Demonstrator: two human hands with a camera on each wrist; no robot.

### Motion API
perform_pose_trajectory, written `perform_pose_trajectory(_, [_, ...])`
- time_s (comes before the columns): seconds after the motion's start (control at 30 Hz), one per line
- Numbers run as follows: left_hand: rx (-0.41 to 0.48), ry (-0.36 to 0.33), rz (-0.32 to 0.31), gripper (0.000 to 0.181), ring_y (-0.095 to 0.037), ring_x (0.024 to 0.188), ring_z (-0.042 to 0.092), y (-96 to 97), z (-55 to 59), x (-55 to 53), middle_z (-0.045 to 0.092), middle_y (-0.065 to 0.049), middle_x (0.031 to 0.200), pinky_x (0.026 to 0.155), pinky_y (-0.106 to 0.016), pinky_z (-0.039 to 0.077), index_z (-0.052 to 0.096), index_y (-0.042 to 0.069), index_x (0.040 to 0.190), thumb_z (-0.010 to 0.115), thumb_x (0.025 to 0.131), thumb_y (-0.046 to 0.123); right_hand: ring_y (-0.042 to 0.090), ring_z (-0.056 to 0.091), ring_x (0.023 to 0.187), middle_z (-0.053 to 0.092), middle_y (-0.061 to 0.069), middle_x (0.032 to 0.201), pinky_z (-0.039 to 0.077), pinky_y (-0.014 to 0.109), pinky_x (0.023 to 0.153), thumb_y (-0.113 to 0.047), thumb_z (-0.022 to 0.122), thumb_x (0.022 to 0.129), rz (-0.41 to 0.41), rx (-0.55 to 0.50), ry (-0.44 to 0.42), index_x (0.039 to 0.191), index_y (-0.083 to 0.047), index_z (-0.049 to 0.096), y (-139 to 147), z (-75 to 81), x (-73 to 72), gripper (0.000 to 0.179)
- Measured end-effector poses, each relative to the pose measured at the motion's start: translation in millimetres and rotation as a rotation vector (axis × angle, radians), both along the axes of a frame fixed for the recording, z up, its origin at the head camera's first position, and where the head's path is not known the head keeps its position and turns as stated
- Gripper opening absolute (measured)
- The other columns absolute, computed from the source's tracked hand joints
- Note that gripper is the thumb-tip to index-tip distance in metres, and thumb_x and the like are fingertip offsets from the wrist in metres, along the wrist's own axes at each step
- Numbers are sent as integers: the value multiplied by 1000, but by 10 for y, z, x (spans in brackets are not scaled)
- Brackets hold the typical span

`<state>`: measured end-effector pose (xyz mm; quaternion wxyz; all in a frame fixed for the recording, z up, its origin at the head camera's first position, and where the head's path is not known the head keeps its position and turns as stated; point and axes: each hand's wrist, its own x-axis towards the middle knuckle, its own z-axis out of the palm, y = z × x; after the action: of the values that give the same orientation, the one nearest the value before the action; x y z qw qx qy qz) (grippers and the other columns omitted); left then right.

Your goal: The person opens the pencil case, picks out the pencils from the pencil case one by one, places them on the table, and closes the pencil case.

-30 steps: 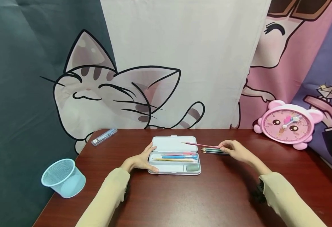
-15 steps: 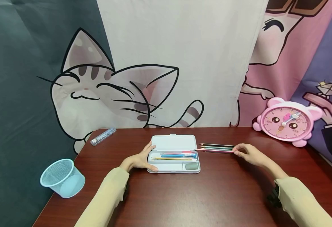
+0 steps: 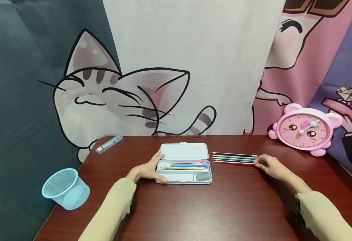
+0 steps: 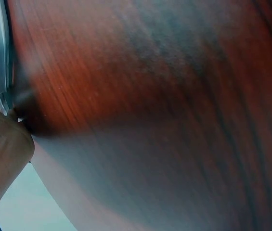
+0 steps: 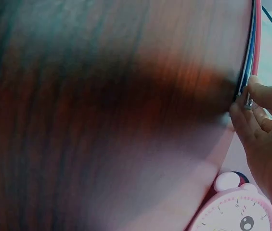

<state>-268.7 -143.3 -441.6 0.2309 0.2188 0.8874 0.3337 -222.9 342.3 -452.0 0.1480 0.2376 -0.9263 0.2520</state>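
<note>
My left hand [image 3: 147, 169] holds the left end of an opened white pencil case [image 3: 179, 178], thumb at the front corner and fingers toward the hinge. Inside lie pens and pencils, among them a blue pen [image 3: 188, 165], and a grey-green eraser [image 3: 203, 176] sits in the front right compartment. To the right of the case, several pencils [image 3: 233, 157] lie side by side, points to the left. My right hand [image 3: 272, 165] pinches the back end of the nearest one, a pinkish-red pencil [image 3: 234, 162]. In the right wrist view the thumb is against that red pencil [image 5: 257, 43].
A clear slim box [image 3: 109, 144] lies at the table's back left. At the left edge stands a light blue mesh basket [image 3: 78, 192]. A pink clock [image 3: 305, 130] stands at the back right, before a printed cloth backdrop.
My right hand has moved right and slightly nearer, lowering the red pencil from above the others to lie along their near side. The left hand stays on the case.
</note>
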Motion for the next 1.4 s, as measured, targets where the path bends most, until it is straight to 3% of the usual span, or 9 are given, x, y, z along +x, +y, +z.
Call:
perform_pose_trajectory(0.17, [5, 1, -5, 109, -33, 141, -1, -10, 10, 0, -8, -13, 154, 111, -52, 14, 15, 7, 145, 81, 65, 39, -1, 43, 63, 54, -2, 68, 38, 21, 55, 9, 71, 67, 1, 19, 101, 71, -6, 61, -32, -36, -35, 19])
perform_pose_trajectory(0.3, [-7, 1, 4, 109, -32, 141, -1, -33, 28, -1, -9, -13, 154, 111, -52, 14, 15, 8, 146, 81, 65, 40, -2, 44, 64, 56, -1, 69, 38, 19, 57, 7, 72, 68, -45, -42, 98, 74, -4, 63, -166, 5, -77, 15])
perform_pose_trajectory(0.5, [-4, 3, 10, 109, -33, 141, 0, -57, 39, 4, -8, -13, 154, 111, -53, 14, 15, 7, 145, 81, 65, 39, -1, 51, 69, 63, 5, 76, 45, 23, 62, -1, 71, 74, -48, -130, -46, 86, 2, 66, -669, 156, -162, 13])
perform_pose_trajectory(0.7, [7, 9, 14, 108, -32, 141, 1, -43, 20, 6, -7, -13, 154, 111, -52, 15, 15, 8, 145, 81, 65, 38, 11, 60, 77, 67, 8, 84, 49, 27, 70, -10, 71, 78, 53, -178, -243, 94, 1, 65, -1263, 229, -209, 20])
perform_pose_trajectory(0.8, [14, 10, 19, 108, -32, 141, 1, -19, 15, 8, -7, -12, 154, 111, -51, 15, 16, 8, 146, 81, 65, 37, 12, 61, 77, 67, 6, 84, 49, 25, 70, -11, 70, 79, 122, -187, -302, 95, 0, 65, -1498, 239, -216, 20])
perform_pose_trajectory(1.0, [-2, 13, 18, 106, -30, 142, 0, 10, 8, 16, -7, -12, 154, 112, -50, 15, 16, 8, 146, 81, 66, 35, 10, 60, 73, 67, 6, 79, 49, 21, 65, -6, 69, 79, 258, -33, -259, 88, 1, 65, -1774, 209, -221, 12])
perform_pose_trajectory(1.17, [-9, 17, 19, 106, -30, 142, 1, 18, 4, 14, -6, -12, 154, 112, -50, 14, 17, 9, 145, 82, 65, 35, 9, 58, 70, 65, 5, 77, 48, 20, 62, -3, 66, 80, 298, 93, -191, 83, 0, 66, -1839, 203, -237, 4])
perform_pose_trajectory(1.4, [-14, 3, 30, 106, -30, 142, 0, 4, 6, 15, -7, -10, 155, 112, -50, 14, 16, 10, 146, 81, 66, 34, 5, 48, 67, 57, 1, 74, 43, 17, 59, -13, 67, 82, 340, 102, -280, 82, -3, 61, -1864, 209, -238, 12])
